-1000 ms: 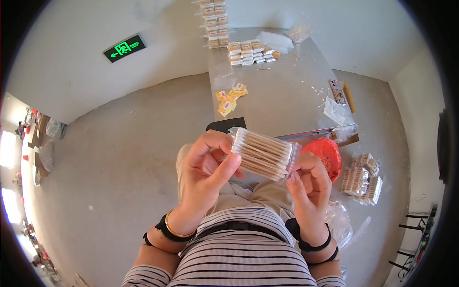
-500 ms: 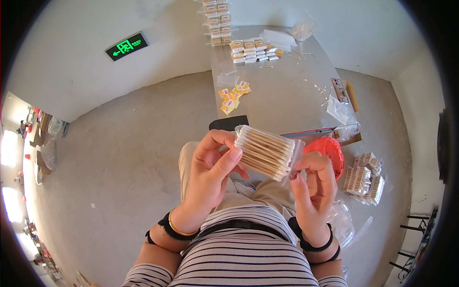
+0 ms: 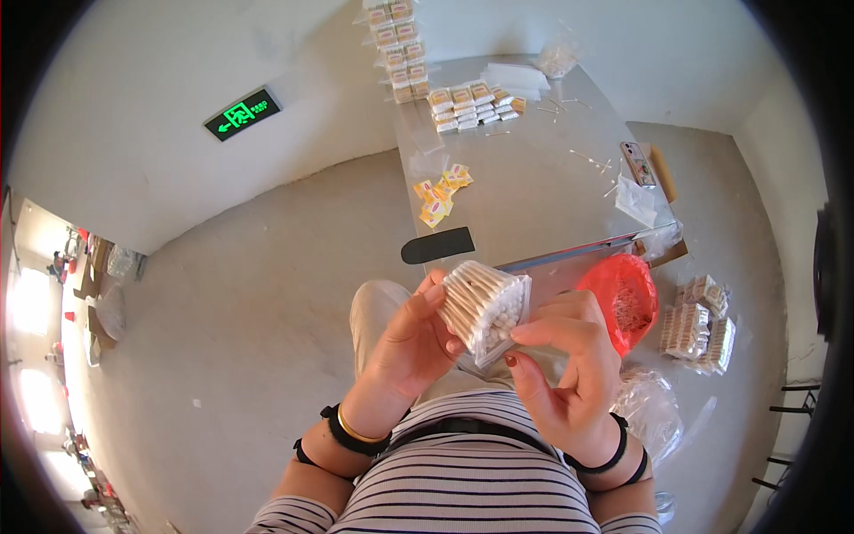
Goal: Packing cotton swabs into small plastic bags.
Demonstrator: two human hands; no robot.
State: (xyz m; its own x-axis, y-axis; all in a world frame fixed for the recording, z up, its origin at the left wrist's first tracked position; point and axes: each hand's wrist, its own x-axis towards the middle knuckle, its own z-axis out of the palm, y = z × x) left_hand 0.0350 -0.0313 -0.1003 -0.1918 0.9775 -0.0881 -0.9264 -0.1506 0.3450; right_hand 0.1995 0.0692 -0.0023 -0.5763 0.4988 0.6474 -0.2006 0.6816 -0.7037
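A clear plastic bag packed with cotton swabs (image 3: 476, 298) is held up in front of my body. My left hand (image 3: 405, 351) grips it from the left side, thumb on the near face and fingers partly hidden behind. The white swab tips face right, toward the bag's mouth. My right hand (image 3: 571, 374) is beside that end, its thumb and index finger apart. The index fingertip is at the swab tips, apparently touching them or the bag's edge. Nothing is gripped in the right hand.
A metal table (image 3: 534, 178) ahead bears stacked swab packs (image 3: 467, 102), yellow cards (image 3: 438, 196), loose swabs (image 3: 587, 162) and a phone (image 3: 638, 165). A black flat piece (image 3: 438, 246) juts from its near edge. Right of me are a red-lined bin (image 3: 614, 294) and more swab bundles (image 3: 689, 329).
The bag has turned so its swab tips now show on the right. My right thumb and finger have come off the bag's edge and spread apart.
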